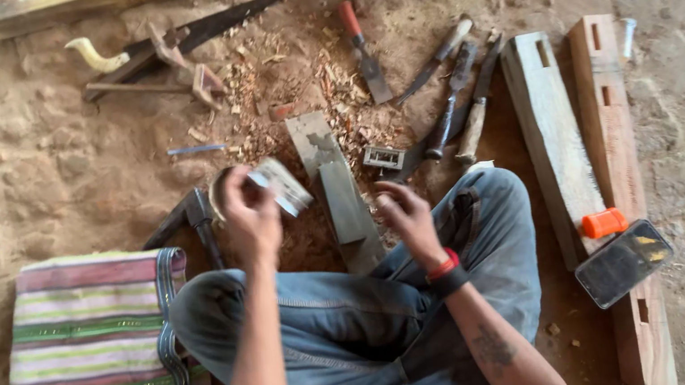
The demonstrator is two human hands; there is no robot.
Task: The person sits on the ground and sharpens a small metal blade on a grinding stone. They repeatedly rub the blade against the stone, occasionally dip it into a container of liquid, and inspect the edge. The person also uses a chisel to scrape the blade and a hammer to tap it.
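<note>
The left hand (248, 214) is closed around a small flat silvery-grey piece (283, 185), gripped at its near end and lifted off the ground above the left knee. Its kind cannot be told. Its long axis runs from about 10 o'clock to 4 o'clock, the free end pointing toward 4 o'clock. Judged from the grip, it is raised for handling at close range.

The right hand (405, 215) hangs at 3 o'clock from the piece, fingers loosely curled; whether it holds anything cannot be told. A red and black wristband (446, 272) sits on that wrist.

Between the hands a grey stone block (338, 186) lies on the earth floor, long axis near 12 to 6 o'clock, likely set within reach of both. At 9 o'clock of the left hand rests a hammer (194, 216).

Further out, at 1 o'clock, three chisels (463, 102) lie side by side, handles toward the person. At 3 o'clock two mortised timbers (581, 139) lie parallel, bearing a phone (623, 263). At 11 o'clock lies a saw (188, 34); at 8 o'clock, a striped bag (95, 352).
</note>
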